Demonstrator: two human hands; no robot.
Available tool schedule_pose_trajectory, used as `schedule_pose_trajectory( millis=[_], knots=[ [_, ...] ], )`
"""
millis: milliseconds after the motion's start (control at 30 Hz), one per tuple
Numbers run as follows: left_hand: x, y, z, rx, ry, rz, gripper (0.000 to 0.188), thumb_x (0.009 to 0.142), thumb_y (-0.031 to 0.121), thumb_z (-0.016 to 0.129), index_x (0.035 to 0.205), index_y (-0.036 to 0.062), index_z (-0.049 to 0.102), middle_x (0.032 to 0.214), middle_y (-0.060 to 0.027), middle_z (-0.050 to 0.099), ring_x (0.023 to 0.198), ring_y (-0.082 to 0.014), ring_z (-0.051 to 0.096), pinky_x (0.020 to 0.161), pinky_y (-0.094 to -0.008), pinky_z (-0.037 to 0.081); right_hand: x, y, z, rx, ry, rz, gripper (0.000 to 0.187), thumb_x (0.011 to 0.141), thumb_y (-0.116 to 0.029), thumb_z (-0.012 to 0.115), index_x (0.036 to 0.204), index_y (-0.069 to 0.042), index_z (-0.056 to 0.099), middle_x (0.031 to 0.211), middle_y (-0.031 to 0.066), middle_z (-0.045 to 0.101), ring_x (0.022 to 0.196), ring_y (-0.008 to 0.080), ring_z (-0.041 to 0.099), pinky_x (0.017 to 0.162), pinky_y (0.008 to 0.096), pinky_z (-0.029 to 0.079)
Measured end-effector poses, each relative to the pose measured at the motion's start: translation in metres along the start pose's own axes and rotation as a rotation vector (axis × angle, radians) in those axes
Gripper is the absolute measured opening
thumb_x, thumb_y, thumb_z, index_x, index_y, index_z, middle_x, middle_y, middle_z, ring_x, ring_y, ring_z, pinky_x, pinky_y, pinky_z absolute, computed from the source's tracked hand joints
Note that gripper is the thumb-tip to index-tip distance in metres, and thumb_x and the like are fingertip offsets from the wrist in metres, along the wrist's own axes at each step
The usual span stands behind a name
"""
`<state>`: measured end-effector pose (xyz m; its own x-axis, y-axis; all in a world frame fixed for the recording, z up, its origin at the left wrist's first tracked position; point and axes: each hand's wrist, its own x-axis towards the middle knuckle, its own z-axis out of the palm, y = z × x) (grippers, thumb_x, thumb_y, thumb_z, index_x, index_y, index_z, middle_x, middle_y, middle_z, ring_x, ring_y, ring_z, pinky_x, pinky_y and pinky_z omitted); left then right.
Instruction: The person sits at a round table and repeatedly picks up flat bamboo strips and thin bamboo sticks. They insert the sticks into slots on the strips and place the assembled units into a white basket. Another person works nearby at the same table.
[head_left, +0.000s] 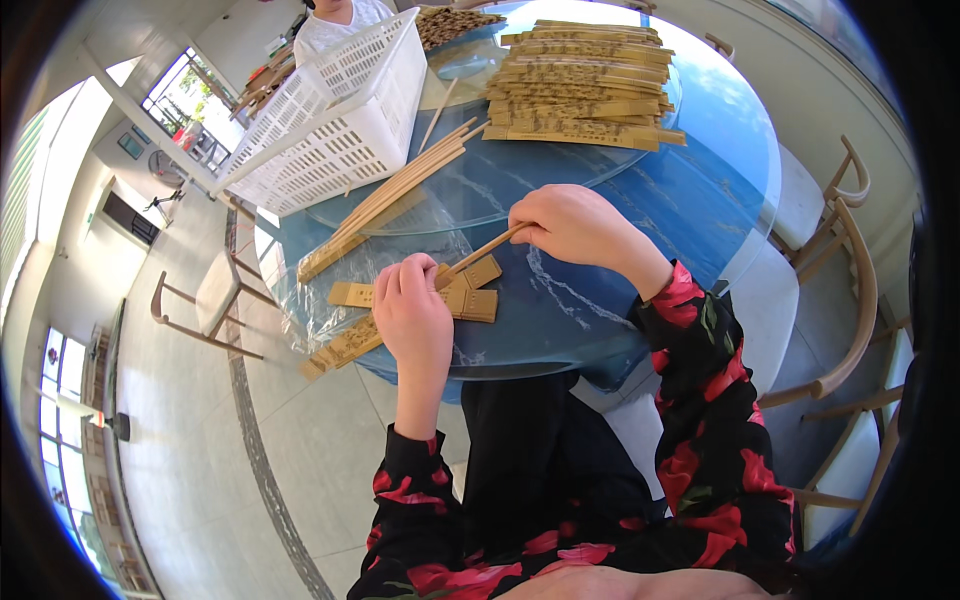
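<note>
Between my hands a pair of wooden chopsticks point(485, 252) slants across the near side of the table. The fingers of my right hand point(582, 228) pinch its upper end. My left hand point(414, 308) is closed around a printed tan paper sleeve point(342, 347), whose end sticks out at the lower left. The chopsticks run toward this hand; how far they sit inside the sleeve is hidden by my fingers. More paper sleeves point(478, 304) lie flat beside and under my left hand. Beyond it, a row of bare chopsticks point(405, 188) rests on clear plastic film point(310, 310).
A large stack of filled paper sleeves point(580, 85) covers the far part of the round glass-topped blue table point(690, 200). At the far left stands a white perforated basket point(340, 120), with a person point(335, 30) behind it. Wooden chairs point(840, 300) stand at right and left.
</note>
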<state>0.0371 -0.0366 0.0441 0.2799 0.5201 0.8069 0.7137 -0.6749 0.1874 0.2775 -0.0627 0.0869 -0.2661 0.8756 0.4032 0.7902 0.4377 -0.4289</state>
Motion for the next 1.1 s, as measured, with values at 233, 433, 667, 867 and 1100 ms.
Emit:
schedule_pose_trajectory(
  millis=[233,433,667,867,1100],
  knots=[
    [0.005,0.005,0.0,-0.116,-0.004,0.138,0.007,0.088,0.002,0.066,0.09,0.0035,0.059,0.088,-0.0081,0.064,0.092,-0.0298,0.06,0.079,-0.0401,0.049,0.001,-0.032,0.024,0.338,-0.164,0.03,0.02,0.098,-0.017,0.057,0.113,-0.005,0.063,0.087,0.0177,0.066,0.085,0.0371,0.063,0.075,0.0435,0.048],
    [-0.006,0.001,-0.007,-0.254,0.132,0.043,0.008,0.093,0.006,0.065,0.092,0.0021,0.058,0.088,-0.0066,0.062,0.079,-0.0192,0.058,0.067,-0.029,0.047,0.008,-0.019,0.04,0.597,-0.011,0.09,0.022,0.101,-0.014,0.053,0.119,-0.003,0.06,0.082,0.012,0.066,0.074,0.0269,0.062,0.065,0.0349,0.047],
    [-0.013,-0.009,0.004,-1.13,-0.074,-0.605,0.011,0.101,0.012,0.061,0.097,0.0019,0.058,0.089,-0.0048,0.063,0.064,-0.005,0.048,0.055,-0.0202,0.04,0.008,-0.024,0.04,1.153,-0.239,0.278,0.021,0.106,-0.015,0.049,0.117,-0.001,0.058,0.072,-0.0003,0.054,0.057,0.0052,0.042,0.051,0.022,0.035],
    [-0.018,-0.013,0.005,-1.149,-0.099,-0.596,0.009,0.1,0.011,0.061,0.099,0.0025,0.059,0.087,-0.0046,0.063,0.065,-0.0057,0.049,0.056,-0.0215,0.04,0.007,-0.025,0.042,0.978,-0.266,0.24,0.022,0.105,-0.019,0.051,0.114,-0.001,0.059,0.069,0.0008,0.058,0.056,0.0078,0.048,0.052,0.0247,0.038],
    [-0.02,-0.015,0.003,-1.226,-0.089,-0.633,0.008,0.101,0.01,0.06,0.103,0.0026,0.06,0.086,-0.0041,0.063,0.066,-0.0067,0.05,0.058,-0.0224,0.04,0.007,-0.03,0.029,0.515,-0.197,0.238,0.02,0.101,-0.022,0.055,0.102,-0.004,0.063,0.054,0.0038,0.058,0.055,0.0166,0.056,0.06,0.0331,0.044]
  ],
)
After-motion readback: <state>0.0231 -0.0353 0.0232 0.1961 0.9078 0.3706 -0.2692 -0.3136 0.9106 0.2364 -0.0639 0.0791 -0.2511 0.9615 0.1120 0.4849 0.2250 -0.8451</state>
